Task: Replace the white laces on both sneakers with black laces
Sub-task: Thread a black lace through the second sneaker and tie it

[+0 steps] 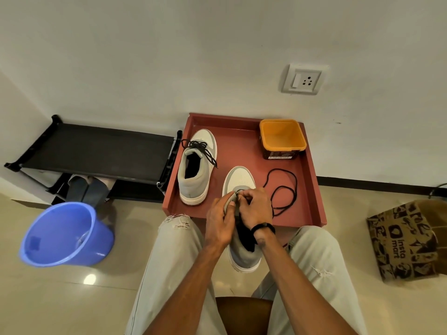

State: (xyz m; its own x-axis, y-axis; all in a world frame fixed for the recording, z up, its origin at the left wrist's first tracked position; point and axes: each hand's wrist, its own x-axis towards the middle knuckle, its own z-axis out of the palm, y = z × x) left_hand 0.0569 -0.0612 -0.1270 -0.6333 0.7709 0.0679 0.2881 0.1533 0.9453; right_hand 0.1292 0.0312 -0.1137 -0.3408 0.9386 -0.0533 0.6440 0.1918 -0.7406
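Tiled floor, white wall w/ switch socket (303,79); red tray (312,180) set on floor against wall. Far sneaker (197,165) on tray, black lace already through its eyelets, ends loose. Near sneaker (240,213) half on tray front edge, heel toward the knees, no lace visible in eyelets. Loose black lace (283,189) coiled on tray just beside near sneaker, one end running under right hand.

Left hand (219,224) curled round tongue/upper, steadying. Right hand (255,207) pinching at eyelet area; looks like lace tip btwn fingertips, tip itself too small to confirm.

Handling est.: lace limp, light, no push stiffness except at aglet, so grip right at tip, feed, then pull slack from far side. Sneaker light, upper soft & collapsible; hold near eyelet row to keep hole open. Coil may snag or knot if pulled fast.

Also: orange tub (281,139) on tray, blue bucket (66,234), shoe rack (96,151), paper bag (406,240).
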